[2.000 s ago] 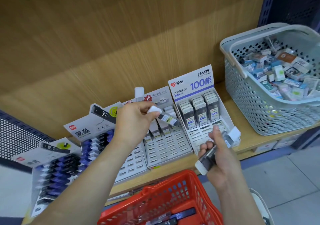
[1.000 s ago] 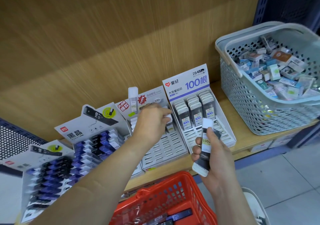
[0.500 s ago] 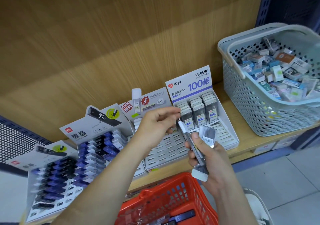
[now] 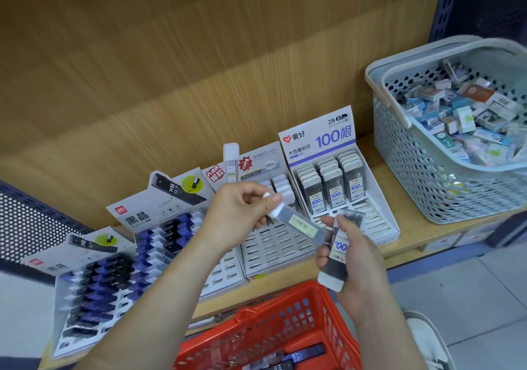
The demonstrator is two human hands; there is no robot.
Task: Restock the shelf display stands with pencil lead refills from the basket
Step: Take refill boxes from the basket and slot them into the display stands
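Note:
My left hand (image 4: pixel 242 213) pinches the white cap of a grey lead refill case (image 4: pixel 299 223), held slanting above the middle display stand (image 4: pixel 273 250). My right hand (image 4: pixel 353 261) grips a bundle of refill cases (image 4: pixel 336 252) with white caps, just below and right of it. The right stand (image 4: pixel 379 221), headed "100", holds three rows of refills at its back. The red basket (image 4: pixel 273 327) sits below my hands, with dark refill packs lying inside.
Two stands with blue and black refills, one (image 4: pixel 159 244) beside the middle stand and one (image 4: pixel 91 290) at far left, fill the left of the wooden shelf (image 4: pixel 413 238). A grey basket (image 4: pixel 445 181) full of erasers stands on the right. Floor tiles lie at bottom right.
My left hand placed one refill in the middle stand, came back to my right hand, and pulled another case from the bundle; it now holds that case up and left of the bundle.

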